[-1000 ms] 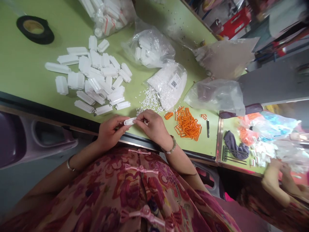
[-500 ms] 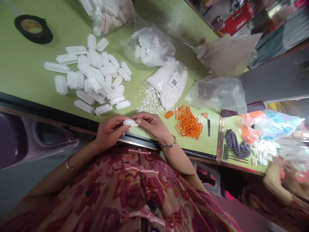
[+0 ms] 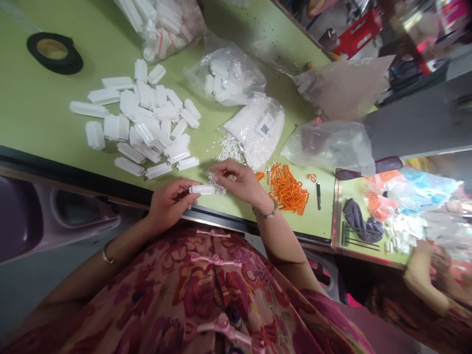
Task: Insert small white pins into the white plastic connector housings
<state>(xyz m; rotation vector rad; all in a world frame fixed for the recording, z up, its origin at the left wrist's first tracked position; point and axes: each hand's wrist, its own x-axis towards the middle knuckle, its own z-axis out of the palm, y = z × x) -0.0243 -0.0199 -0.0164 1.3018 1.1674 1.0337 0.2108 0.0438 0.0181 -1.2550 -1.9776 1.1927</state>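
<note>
My left hand (image 3: 170, 200) grips one end of a small white plastic housing (image 3: 202, 189) between thumb and fingers, near the table's front edge. Just right of it, my right hand (image 3: 239, 181) is over the small white pieces (image 3: 229, 148), thumb and fingers pinched together; anything between the fingertips is too small to make out. Many white housings (image 3: 145, 115) lie in a heap at the left. Orange clips (image 3: 289, 191) are piled to the right of my right hand.
Behind the small pieces lies a labelled clear bag (image 3: 258, 129). Other plastic bags (image 3: 330, 145) rest farther right and back. Black tape (image 3: 55, 53) sits far left; a dark thin tool (image 3: 319, 195) is right of the clips. A co-worker's hands (image 3: 429, 258) are at the far right.
My right hand has let go of the white housing and moved right and slightly back onto the small white pieces. My left hand still holds the housing.
</note>
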